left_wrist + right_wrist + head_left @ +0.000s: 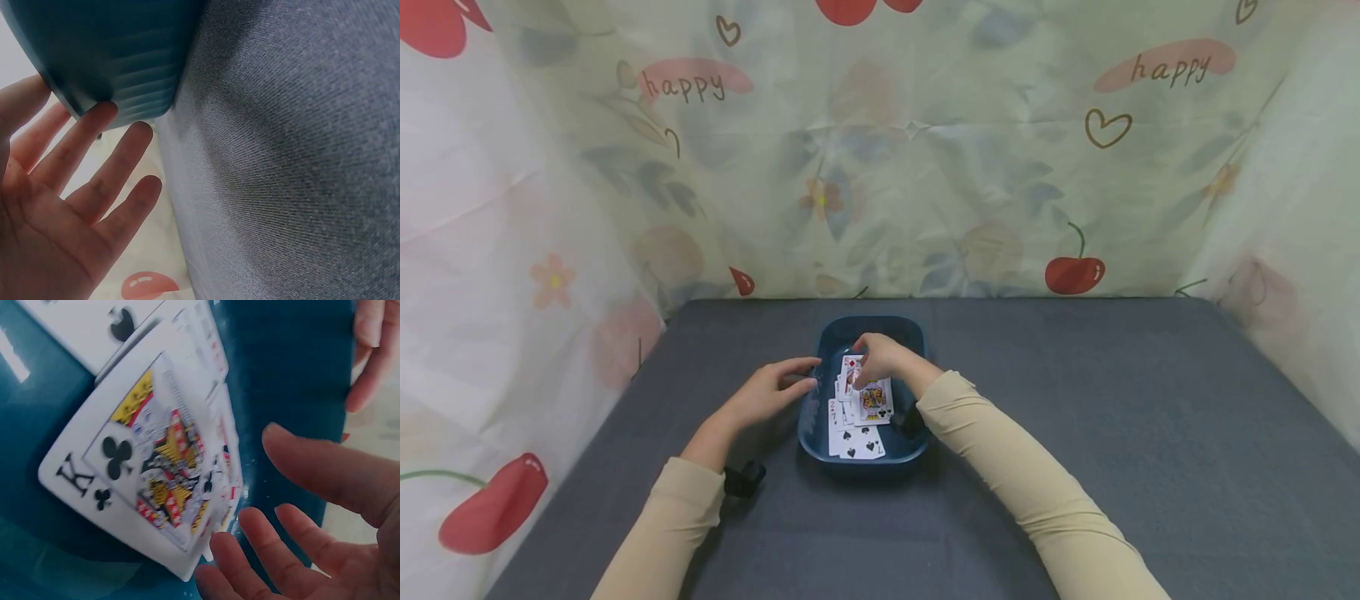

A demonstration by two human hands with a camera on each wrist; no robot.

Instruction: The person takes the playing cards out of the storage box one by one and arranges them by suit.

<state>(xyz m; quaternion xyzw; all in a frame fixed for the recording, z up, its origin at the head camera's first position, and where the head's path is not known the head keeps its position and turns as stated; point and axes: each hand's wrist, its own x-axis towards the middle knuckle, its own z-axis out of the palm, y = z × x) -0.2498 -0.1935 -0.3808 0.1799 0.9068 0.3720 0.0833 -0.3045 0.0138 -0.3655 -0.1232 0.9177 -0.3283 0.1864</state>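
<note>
Lying in the tray (pixel 865 469), your playing cards (pixel 872 408) point roughly lengthwise, near edge to far; your relaxed left hand (pixel 767 389) meets the left edge, your unclenched right hand (pixel 889 357) hangs above them.

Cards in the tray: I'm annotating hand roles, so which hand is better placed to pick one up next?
The right hand, probably: it is over the tray, close to the cards; the left hand is outside, at the tray's side.

I wear plain beige cloth sleeves (pixel 1022 475) and see white rectangular playing cards (pixel 873 405) printed black, red and yellow, a blue oblong tray (pixel 865 468), a grey cloth-covered table (pixel 1120 392).
</note>
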